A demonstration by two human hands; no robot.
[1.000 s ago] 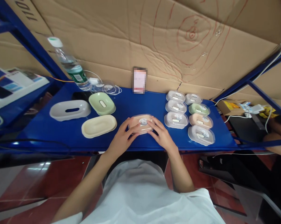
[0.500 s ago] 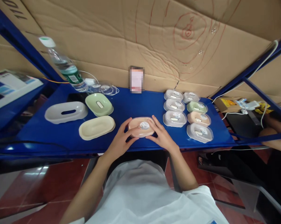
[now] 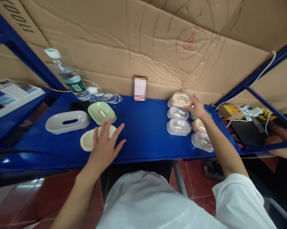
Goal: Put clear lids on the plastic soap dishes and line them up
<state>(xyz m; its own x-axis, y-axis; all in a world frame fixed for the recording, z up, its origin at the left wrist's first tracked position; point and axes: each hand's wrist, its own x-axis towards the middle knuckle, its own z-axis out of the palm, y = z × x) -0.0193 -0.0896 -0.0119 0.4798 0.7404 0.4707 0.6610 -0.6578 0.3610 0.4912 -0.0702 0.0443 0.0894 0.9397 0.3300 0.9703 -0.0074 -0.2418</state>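
My right hand (image 3: 198, 108) grips the right end of a pink soap box (image 3: 178, 99) with a clear lid and a round sticker. That box is over the back-left one of the lidded soap boxes; whether it rests on it I cannot tell. Several more stand below, among them a pale lilac soap box (image 3: 174, 128). My left hand (image 3: 101, 147), its fingers spread, hovers over or touches a cream oval tray (image 3: 86, 140). Behind that tray lies a green soap dish (image 3: 95, 110) with a slot. Left of it sits a white oval shell (image 3: 53, 123) with a long opening.
A water bottle (image 3: 73, 81) and coiled white cable (image 3: 115, 98) are at the back left of the blue table (image 3: 143, 136). A phone-like device (image 3: 140, 88) leans on the cardboard wall (image 3: 105, 47). Blue frame posts flank both sides. Another person's arm (image 3: 283, 152) shows at right.
My right hand has carried the pink soap box from the front middle to the back of the right-hand group. The left hand let go of it and moved left to the cream tray.
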